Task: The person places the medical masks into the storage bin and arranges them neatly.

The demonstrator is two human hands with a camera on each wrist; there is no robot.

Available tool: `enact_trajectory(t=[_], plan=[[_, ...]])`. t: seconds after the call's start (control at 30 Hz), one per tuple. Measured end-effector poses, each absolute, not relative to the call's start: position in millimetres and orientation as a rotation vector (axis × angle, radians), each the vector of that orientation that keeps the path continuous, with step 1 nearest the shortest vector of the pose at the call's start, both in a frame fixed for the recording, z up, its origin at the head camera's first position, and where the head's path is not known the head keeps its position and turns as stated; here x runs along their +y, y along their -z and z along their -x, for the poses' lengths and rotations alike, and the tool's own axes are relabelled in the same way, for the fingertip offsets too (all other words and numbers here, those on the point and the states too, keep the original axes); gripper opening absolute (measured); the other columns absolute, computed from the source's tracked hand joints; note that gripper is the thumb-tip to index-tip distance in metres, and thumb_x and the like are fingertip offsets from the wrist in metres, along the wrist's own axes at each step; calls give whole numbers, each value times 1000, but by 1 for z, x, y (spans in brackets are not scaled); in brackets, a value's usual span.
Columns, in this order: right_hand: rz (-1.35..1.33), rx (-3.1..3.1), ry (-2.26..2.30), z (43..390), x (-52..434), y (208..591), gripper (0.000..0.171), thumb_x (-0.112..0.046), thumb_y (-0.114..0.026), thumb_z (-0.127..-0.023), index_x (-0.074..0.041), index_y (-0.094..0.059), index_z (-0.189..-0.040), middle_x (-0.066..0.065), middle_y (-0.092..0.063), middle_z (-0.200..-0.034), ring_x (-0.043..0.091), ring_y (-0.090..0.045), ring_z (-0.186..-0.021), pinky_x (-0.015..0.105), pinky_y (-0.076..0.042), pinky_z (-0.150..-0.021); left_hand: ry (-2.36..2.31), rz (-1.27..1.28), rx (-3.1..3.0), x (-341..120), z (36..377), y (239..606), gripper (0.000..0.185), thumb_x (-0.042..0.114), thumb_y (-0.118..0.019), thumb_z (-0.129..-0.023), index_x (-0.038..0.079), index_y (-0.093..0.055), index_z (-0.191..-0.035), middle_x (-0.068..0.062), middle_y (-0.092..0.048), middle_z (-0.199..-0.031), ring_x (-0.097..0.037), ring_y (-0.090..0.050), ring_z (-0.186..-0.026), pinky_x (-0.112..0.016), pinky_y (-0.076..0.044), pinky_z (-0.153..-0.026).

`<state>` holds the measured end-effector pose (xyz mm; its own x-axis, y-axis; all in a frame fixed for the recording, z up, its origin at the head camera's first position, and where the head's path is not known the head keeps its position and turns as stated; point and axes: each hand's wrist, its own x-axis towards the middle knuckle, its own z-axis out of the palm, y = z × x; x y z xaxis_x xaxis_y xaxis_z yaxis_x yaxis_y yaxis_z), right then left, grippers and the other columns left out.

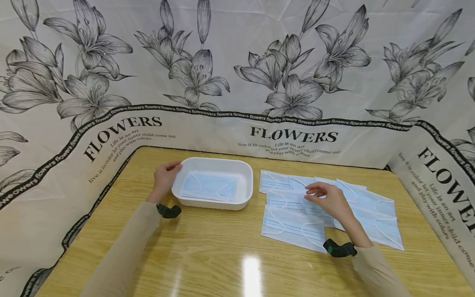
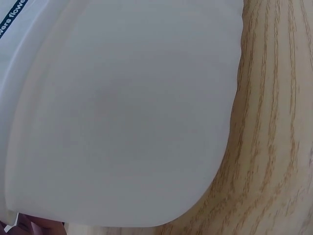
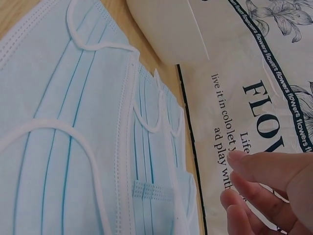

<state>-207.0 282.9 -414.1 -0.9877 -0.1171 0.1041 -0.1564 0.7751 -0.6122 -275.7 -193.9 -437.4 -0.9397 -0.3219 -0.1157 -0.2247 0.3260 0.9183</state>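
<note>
Masks [image 1: 326,212], pale blue with white ear loops, lie overlapping in a loose spread on the wooden table [image 1: 208,255], all to the right of the white tray [image 1: 245,194]. I count 1 more mask [image 1: 209,186] lying flat inside that tray. From my head view, the right hand [image 1: 328,200] hangs directly over the spread, near its middle and well apart from the tray; its fingers are loosely bent and pointing down toward the mask beneath, and I cannot tell whether the fingertips touch the fabric or hold any of it. In the right wrist view the fingers [image 3: 264,169] look relaxed with nothing between them. Each mask's long axis runs roughly side to side, pointing toward the tray, so the tray lies to the left along that line. My left hand [image 1: 165,177] sits at the tray's left wall, fingers curved over the rim and gripping it. Between the 2 hands, the right is plainly the nearer to the spread; the left stands on the tray's far side from it.
</note>
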Motion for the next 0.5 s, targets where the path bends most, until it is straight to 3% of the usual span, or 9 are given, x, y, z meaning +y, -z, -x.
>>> enact_trajectory(t=[0.5], plan=[[-229, -2920, -969, 197, 295, 413, 33, -22, -74, -85, -3, -68, -112, 14, -72, -101, 23, -66, -85, 23, -50, -64, 1715, -520, -2469, -194, 276, 438, 35, 25, -56, -98, 6, -62, -127, -16, -60, -129, -26, -57, -113, -37, -50, -94]])
